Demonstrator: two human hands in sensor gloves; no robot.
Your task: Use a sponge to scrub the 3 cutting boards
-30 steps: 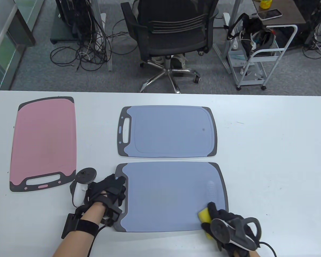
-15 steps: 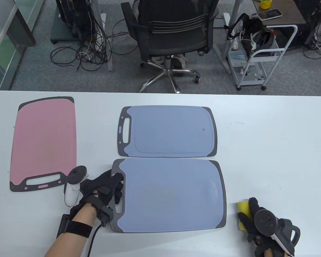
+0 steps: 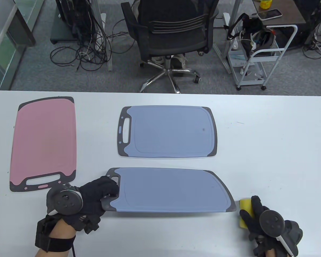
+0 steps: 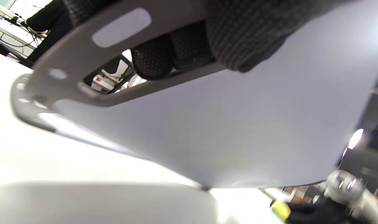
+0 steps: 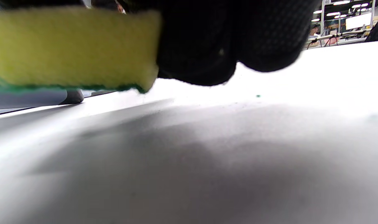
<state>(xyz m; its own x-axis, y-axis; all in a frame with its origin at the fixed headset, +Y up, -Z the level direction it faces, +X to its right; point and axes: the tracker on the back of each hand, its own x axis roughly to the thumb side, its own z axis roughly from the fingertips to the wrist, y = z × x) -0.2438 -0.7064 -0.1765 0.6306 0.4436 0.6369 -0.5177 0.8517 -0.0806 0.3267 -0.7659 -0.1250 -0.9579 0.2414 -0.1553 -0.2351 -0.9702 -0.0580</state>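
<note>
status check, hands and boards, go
Left hand grips the near blue board by its handle, tilted up off the table. Right hand holds the sponge beside it, off the board. Nothing in the way.

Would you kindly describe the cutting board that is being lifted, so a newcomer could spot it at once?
On the white table, look at the near edge, in front of the flat blue board. The lifted blue board sits between the two hands. Unlike its neighbours it is tilted off the table, gripped by the left hand at its handle slot.
</note>
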